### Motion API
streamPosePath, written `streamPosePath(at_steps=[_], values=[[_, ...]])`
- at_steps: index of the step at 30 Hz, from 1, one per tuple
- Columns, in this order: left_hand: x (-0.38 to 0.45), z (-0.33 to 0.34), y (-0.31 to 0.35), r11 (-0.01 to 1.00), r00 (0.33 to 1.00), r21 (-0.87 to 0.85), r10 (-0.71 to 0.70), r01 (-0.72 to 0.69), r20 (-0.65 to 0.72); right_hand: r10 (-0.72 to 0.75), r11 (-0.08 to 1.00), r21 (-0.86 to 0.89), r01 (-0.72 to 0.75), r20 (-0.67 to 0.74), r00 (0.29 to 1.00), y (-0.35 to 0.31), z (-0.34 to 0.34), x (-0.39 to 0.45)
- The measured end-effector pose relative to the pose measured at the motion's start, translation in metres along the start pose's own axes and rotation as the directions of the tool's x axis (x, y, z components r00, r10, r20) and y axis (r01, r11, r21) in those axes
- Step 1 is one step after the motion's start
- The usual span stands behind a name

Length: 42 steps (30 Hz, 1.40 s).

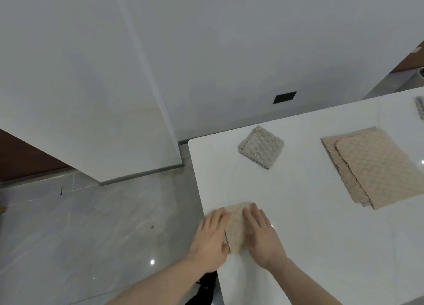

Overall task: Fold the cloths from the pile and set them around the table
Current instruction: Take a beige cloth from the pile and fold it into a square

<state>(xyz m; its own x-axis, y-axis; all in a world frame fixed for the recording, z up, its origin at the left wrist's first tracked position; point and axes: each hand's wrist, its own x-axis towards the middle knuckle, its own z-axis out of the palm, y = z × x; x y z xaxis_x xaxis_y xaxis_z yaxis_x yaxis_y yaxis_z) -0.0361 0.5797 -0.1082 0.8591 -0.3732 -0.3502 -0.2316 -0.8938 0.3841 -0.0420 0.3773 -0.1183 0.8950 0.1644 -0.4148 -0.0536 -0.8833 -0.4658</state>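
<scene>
A small folded beige cloth (236, 226) lies near the left edge of the white table (309, 247). My left hand (211, 238) rests flat on its left side and my right hand (261, 233) presses flat on its right side, fingers straight. A pile of unfolded beige cloths (376, 167) lies at the right of the table. A folded grey cloth (261, 147) sits near the far left corner. Another folded grey cloth (420, 107) shows at the right frame edge.
The table's left edge runs just beside my left hand, with grey tiled floor (91, 236) below. A white wall (206, 52) stands behind the table, with a dark wall plate (284, 97) low on it. A black object (206, 288) sits under the table's edge.
</scene>
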Motion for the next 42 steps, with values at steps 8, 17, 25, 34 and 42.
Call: streamPosePath(at_steps=[8,17,25,34,42], values=[[0.021,0.024,-0.008,0.967,0.969,0.253,-0.043,-0.02,0.243,0.01,0.979,-0.204,0.027,0.175,0.985,0.003,0.015,0.01],[0.015,0.038,-0.001,0.969,0.965,0.222,-0.155,0.107,0.211,-0.043,0.941,-0.31,0.134,0.284,0.958,0.001,0.006,0.03],[0.018,0.03,0.005,0.964,0.943,0.229,-0.195,0.134,0.269,0.073,0.862,-0.492,0.119,0.353,0.933,-0.017,-0.018,0.035],[0.033,-0.021,0.02,0.957,0.907,0.256,-0.222,0.133,0.357,0.18,0.784,-0.616,0.082,0.351,0.919,-0.058,-0.055,0.011],[-0.031,-0.035,0.001,0.999,0.981,-0.006,-0.046,0.048,0.189,0.1,0.941,-0.337,-0.024,0.211,0.972,-0.043,-0.067,-0.048]])
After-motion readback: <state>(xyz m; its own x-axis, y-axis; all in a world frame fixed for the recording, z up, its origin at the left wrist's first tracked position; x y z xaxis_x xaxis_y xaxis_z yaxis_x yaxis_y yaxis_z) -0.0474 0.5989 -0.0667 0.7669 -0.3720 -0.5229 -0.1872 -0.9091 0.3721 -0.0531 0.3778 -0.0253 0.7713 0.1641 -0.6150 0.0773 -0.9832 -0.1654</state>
